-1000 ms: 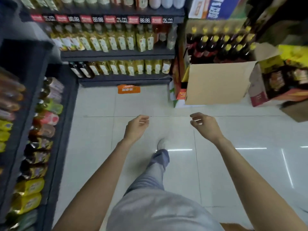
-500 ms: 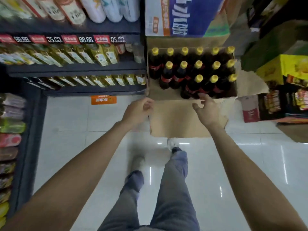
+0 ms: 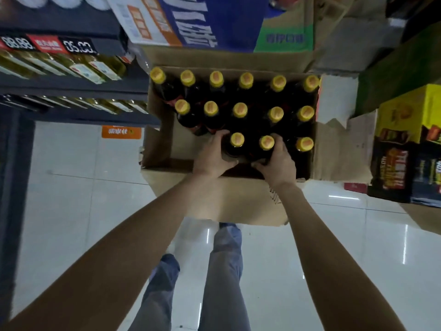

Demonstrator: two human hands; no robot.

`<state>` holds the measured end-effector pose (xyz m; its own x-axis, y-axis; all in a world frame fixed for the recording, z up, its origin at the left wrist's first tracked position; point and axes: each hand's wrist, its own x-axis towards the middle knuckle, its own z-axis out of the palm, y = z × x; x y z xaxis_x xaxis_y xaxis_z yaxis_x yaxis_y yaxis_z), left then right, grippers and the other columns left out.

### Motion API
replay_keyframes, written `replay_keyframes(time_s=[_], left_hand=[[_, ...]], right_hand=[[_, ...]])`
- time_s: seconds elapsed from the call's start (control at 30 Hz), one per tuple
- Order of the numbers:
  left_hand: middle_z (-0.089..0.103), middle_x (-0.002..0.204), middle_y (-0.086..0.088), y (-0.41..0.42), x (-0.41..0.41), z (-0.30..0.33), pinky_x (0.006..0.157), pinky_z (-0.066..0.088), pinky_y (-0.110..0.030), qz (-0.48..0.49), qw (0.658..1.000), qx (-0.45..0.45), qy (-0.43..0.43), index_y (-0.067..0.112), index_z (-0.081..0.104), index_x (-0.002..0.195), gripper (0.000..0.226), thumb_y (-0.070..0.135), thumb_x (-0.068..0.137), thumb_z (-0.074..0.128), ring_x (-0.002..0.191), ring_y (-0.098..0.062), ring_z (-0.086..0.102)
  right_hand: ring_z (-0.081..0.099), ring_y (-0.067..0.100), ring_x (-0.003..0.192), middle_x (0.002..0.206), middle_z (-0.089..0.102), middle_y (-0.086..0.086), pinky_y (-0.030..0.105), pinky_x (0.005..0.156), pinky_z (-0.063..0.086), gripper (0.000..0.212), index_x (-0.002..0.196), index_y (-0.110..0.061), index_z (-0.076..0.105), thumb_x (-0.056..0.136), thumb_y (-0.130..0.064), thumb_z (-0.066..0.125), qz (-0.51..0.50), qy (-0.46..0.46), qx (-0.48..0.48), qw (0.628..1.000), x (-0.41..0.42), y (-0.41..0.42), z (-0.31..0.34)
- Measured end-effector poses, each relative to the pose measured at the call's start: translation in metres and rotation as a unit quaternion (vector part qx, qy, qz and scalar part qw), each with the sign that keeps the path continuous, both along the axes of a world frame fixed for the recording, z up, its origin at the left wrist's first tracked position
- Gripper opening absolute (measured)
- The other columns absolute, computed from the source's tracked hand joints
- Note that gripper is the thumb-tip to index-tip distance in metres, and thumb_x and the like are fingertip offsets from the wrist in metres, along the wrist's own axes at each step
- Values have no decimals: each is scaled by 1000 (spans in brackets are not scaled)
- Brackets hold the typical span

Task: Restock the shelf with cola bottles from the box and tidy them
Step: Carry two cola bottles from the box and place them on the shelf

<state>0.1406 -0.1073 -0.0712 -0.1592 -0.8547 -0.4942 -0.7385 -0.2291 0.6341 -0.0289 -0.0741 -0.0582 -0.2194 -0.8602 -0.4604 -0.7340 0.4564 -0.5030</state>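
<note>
An open cardboard box [image 3: 157, 144] stands on the floor ahead, filled with several dark cola bottles with yellow caps. My left hand [image 3: 212, 155] grips the near-row bottle [image 3: 237, 140] on its left side. My right hand [image 3: 278, 161] grips the neighbouring near-row bottle [image 3: 266, 142] from the right. Both bottles stand upright inside the box. A third near-row bottle [image 3: 304, 144] stands untouched at the right. The box's left near corner holds no bottles.
Dark shelves [image 3: 71, 88] with yellow-labelled bottles run along the left. A blue-and-white carton [image 3: 191, 20] sits behind the box. Yellow and black cartons [image 3: 408, 144] stand at the right. My legs [image 3: 222, 271] are on the glossy white tile floor.
I have stepped up to the box. Both hands went from hovering over the floor, to the box's near edge, and now each grips a near-row bottle.
</note>
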Motion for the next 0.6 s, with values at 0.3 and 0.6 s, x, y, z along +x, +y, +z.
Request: replay_keyframes(time_s=[0.3,0.6], left_hand=[[66,109,-5,2,-11,-5,74,51,-41,23,991,-122,-48,17,46,120,62,27,70,81,100,-30,63],[55,127,0,45,71,128,98,47,-36,120,954,-201,187,22,49,124,70,20,64,86,119,-11,52]], right_hand=[[66,31,92,115,64,5,35,69,45,66,125,-18,37,75,-37,76,8,49,-76,996,4,-1,0],[50,3,93,104,60,-10,7,72,34,69,120,-15,54,62,-38,83,35,-78,-254,964,46,16,139]])
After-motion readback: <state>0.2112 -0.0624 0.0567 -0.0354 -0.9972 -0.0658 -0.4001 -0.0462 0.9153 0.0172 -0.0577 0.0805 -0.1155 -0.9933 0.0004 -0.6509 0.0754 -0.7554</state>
